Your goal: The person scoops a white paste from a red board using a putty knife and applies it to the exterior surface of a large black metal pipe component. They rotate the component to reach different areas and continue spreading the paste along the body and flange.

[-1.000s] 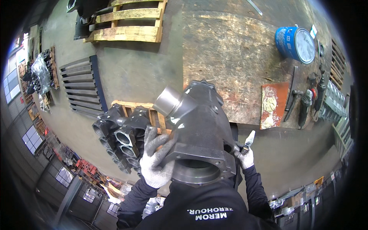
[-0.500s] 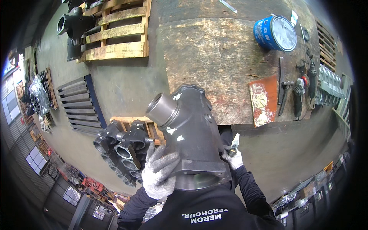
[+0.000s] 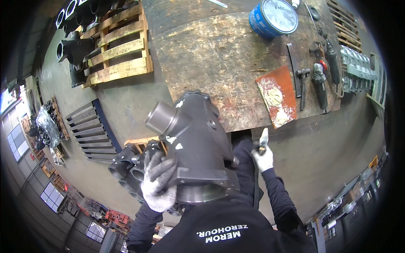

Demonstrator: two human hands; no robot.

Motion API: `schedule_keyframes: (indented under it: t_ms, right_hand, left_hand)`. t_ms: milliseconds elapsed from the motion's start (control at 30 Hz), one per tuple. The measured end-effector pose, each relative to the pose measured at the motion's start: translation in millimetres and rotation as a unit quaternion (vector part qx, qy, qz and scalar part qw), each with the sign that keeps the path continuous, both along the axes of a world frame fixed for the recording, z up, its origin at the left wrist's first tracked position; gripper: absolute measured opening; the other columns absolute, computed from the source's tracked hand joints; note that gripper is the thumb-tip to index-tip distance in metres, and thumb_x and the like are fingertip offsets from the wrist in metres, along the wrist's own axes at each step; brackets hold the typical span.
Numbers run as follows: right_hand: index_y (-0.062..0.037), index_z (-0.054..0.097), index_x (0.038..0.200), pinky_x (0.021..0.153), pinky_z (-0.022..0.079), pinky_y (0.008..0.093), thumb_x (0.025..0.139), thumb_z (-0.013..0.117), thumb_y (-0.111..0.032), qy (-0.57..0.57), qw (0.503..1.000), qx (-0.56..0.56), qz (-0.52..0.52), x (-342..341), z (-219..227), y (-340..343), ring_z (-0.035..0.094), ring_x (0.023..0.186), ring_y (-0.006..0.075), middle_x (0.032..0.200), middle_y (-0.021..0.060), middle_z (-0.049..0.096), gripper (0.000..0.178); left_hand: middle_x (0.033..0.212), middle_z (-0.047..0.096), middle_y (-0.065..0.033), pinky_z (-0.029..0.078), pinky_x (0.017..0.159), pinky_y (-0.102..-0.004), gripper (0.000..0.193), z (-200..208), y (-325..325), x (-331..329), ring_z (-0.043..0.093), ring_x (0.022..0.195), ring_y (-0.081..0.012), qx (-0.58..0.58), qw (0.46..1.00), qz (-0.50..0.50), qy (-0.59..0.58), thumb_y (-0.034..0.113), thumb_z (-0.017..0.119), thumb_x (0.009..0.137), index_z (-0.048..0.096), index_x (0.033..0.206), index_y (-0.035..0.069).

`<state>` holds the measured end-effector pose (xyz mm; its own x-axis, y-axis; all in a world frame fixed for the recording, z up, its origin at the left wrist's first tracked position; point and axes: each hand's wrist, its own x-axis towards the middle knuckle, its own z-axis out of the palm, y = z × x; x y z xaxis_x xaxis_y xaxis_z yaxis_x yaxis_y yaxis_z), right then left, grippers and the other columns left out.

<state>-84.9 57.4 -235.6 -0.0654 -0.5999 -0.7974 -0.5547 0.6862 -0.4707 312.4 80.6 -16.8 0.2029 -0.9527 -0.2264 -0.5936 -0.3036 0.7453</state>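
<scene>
A large dark grey metal casting [image 3: 197, 143] stands before me, with a bare machined pipe end [image 3: 162, 119] pointing up left and white filler patches on its side. My left hand [image 3: 159, 181], in a grey-white glove, lies against the left of the casting's near flange with its fingers stretched out. To the casting's right and apart from it, my gloved right hand [image 3: 264, 159] is closed on the handle of a putty knife [image 3: 264, 137]. Pale paste coats the upright blade. An orange board [image 3: 279, 96] smeared with cream paste lies on the wooden table [image 3: 202, 55].
On the table are a blue can [image 3: 274, 17], an angle grinder [image 3: 319, 86], another power tool [image 3: 332, 61] and a dark flat bar [image 3: 294, 69]. Wooden pallets [image 3: 118, 46] with castings stand far left. More castings [image 3: 122, 162] sit low beside my left hand.
My right hand with the putty knife has moved away from the casting's right side, outward and slightly up. My left hand stays at the flange. The whole view has shifted.
</scene>
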Motion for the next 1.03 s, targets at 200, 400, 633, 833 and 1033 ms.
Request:
schedule_keyframes:
  t_ms: [200, 400, 633, 833, 1033]
  right_hand:
    - [-0.0052, 0.045, 0.136, 0.092, 0.054, 0.05, 0.087, 0.075, -0.022, 0.246, 0.959, -0.132, 0.039, -62, -22, -55, 0.068, 0.107, 0.0473, 0.116, 0.0283, 0.068, 0.06]
    - [-0.0119, 0.06, 0.126, 0.092, 0.053, 0.0499, 0.088, 0.076, -0.023, 0.314, 0.905, -0.229, 0.173, -136, -59, -107, 0.066, 0.106, 0.0404, 0.116, 0.0175, 0.066, 0.042]
    - [-0.0214, 0.076, 0.104, 0.103, 0.047, 0.0478, 0.084, 0.072, -0.015, 0.373, 0.867, -0.255, 0.213, -180, -107, -147, 0.061, 0.116, 0.0342, 0.113, 0.0116, 0.066, 0.021]
    - [-0.0227, 0.077, 0.108, 0.105, 0.045, 0.0469, 0.081, 0.071, -0.013, 0.384, 0.824, -0.319, 0.269, -193, -128, -199, 0.06, 0.118, 0.0327, 0.115, 0.0091, 0.066, 0.029]
    - [-0.0176, 0.066, 0.136, 0.115, 0.04, 0.0468, 0.08, 0.07, -0.012, 0.382, 0.811, -0.31, 0.318, -188, -138, -214, 0.057, 0.128, 0.0352, 0.132, 0.0134, 0.064, 0.056]
  left_hand:
    - [0.142, 0.062, -0.0201, 0.033, 0.122, -0.0513, 0.05, -6, -5, 2, 0.045, 0.146, -0.0393, 0.052, 0.992, 0.116, 0.001, 0.011, 0.075, 0.076, 0.072, 0.124, -0.003]
    - [0.148, 0.057, -0.0202, 0.024, 0.125, -0.052, 0.056, -21, -14, 48, 0.036, 0.152, -0.0401, 0.013, 0.995, 0.084, 0.05, 0.017, 0.078, 0.08, 0.068, 0.132, -0.002]
    - [0.15, 0.056, -0.0175, 0.036, 0.119, -0.0419, 0.072, -40, -3, 95, 0.053, 0.136, -0.0292, 0.057, 0.985, 0.139, 0.086, 0.017, 0.078, 0.082, 0.054, 0.146, -0.006]
    - [0.15, 0.057, -0.0176, 0.038, 0.119, -0.0422, 0.078, -39, -2, 95, 0.056, 0.134, -0.0282, 0.061, 0.982, 0.147, 0.101, 0.018, 0.077, 0.076, 0.054, 0.146, -0.007]
    - [0.15, 0.057, -0.016, 0.041, 0.115, -0.039, 0.079, -44, 6, 107, 0.057, 0.132, -0.0251, 0.073, 0.986, 0.124, 0.086, 0.023, 0.08, 0.082, 0.05, 0.15, -0.005]
